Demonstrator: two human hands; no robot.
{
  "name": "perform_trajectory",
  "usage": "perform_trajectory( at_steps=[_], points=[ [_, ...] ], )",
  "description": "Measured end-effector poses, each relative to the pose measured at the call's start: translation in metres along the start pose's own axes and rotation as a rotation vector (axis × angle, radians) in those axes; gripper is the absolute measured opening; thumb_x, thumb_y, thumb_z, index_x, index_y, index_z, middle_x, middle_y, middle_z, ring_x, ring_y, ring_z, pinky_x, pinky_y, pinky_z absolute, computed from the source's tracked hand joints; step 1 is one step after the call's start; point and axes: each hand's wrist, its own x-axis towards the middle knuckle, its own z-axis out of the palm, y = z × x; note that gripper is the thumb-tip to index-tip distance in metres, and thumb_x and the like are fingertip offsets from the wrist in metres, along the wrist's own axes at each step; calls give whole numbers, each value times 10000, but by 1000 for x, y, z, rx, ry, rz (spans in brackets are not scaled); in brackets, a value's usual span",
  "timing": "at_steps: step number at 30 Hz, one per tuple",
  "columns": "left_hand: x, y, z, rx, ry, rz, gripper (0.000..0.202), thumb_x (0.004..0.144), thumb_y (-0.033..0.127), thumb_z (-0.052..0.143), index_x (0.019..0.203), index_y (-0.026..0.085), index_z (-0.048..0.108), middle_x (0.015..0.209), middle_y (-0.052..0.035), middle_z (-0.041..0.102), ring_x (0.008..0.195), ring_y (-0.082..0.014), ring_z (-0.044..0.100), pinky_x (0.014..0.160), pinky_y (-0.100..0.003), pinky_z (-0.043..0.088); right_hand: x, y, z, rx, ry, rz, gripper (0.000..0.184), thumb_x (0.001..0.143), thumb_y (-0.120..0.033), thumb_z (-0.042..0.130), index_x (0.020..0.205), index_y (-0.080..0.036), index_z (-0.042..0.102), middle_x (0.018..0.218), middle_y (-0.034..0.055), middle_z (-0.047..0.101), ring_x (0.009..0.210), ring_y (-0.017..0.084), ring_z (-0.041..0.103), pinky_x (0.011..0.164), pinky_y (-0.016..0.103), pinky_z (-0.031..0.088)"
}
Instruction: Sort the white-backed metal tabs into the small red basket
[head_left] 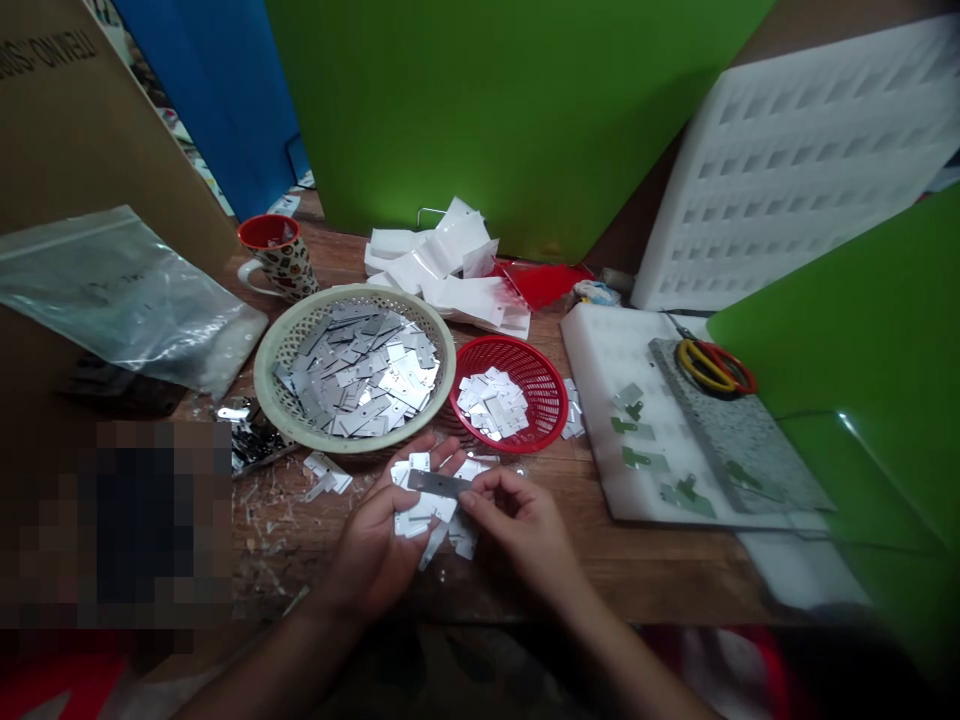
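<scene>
Here — thin, oblong metal strip (438, 484)

The right hand (525, 515) is hiding part of a grey strip (439, 485), lower centre; upper left, cardboard (90, 130) is running off-frame.

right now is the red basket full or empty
Partly full: silvery pieces lie in the red basket, but its right side shows bare.

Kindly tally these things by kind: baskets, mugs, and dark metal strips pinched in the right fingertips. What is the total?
Baskets: 2 (cream basket, red basket)
Patterned mug: 1
Dark metal strip in right hand: 1
Total: 4
</scene>
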Motion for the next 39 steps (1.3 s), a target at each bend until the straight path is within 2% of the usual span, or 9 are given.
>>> perform_trajectory(
  at_steps=[5, 9, 15, 19, 23, 30, 33, 35, 39],
  points=[
    [0, 3, 1, 10, 18, -25, 576, 842, 126, 516, 1393, 263, 416, 1378, -103, 545, 1226, -290, 540, 978, -450, 462, -5, -3, -17, -303, 85, -441, 47, 821, -208, 634, 840, -210, 677, 765, 23, 699, 684, 159, 648, 627, 272, 537],
    [0, 2, -1, 101, 34, 0, 601, 817, 104, 584, 1369, 297, 447, 1378, -83, 549, 1209, -284, 556, 947, -403, 488, -5, 5, -33, -493, -54, -760, 247, 848, -95, 554, 1009, -235, 678, 995, 62, 722, 913, 191, 686, 783, 328, 571],
    [-2, 1, -1, 168, 44, 37, 647, 783, 49, 608, 1350, 324, 459, 1413, -64, 514, 1244, -280, 522, 917, -371, 503, -4, 16, -23, -260, 91, -415, 146, 869, -196, 580, 995, -229, 646, 919, 44, 714, 824, 170, 683, 749, 297, 563],
    [-1, 1, 0, 171, 45, 39, 637, 793, 51, 600, 1350, 325, 453, 1411, -61, 514, 1277, -274, 489, 924, -364, 499, -4, 12, -12, 100, 23, -101, 168, 855, -316, 620, 976, -199, 612, 758, 15, 673, 664, 139, 644, 640, 267, 540],
    [0, 1, 0, 162, 44, 33, 635, 790, 48, 605, 1346, 317, 457, 1374, -58, 550, 1268, -264, 501, 946, -358, 488, -4, 6, -9, 227, -30, 11, 251, 769, -317, 719, 960, -201, 605, 708, -22, 628, 584, 107, 585, 556, 226, 486],
    [1, 6, 2, -13, 34, -18, 408, 910, 228, 487, 1311, 157, 494, 1310, -163, 587, 1223, -293, 544, 967, -434, 488, 23, -6, -37, -123, 371, -334, 162, 815, -270, 670, 964, -211, 639, 874, 26, 663, 765, 149, 618, 678, 267, 512],
    [1, 8, 3, -26, 34, -7, 396, 917, 205, 468, 1303, 122, 495, 1319, -178, 578, 1230, -292, 537, 984, -427, 479, 29, -8, -49, -452, 415, -486, 201, 860, -224, 608, 1060, -213, 624, 955, 57, 673, 818, 184, 632, 723, 326, 521],
    [2, 8, 3, -29, 39, -16, 404, 920, 198, 461, 1315, 119, 483, 1319, -181, 578, 1230, -291, 538, 985, -427, 477, 24, -10, -48, -653, 331, -637, 248, 870, -163, 576, 1110, -212, 611, 1002, 75, 661, 886, 202, 624, 774, 353, 517],
    [5, 8, 3, -57, 33, -38, 427, 929, 198, 441, 1352, 139, 447, 1333, -171, 569, 1231, -282, 538, 996, -430, 467, 4, -9, -31, -879, -104, -876, 301, 874, -115, 550, 1161, -198, 593, 1048, 92, 639, 921, 208, 593, 776, 358, 505]
  ],
)
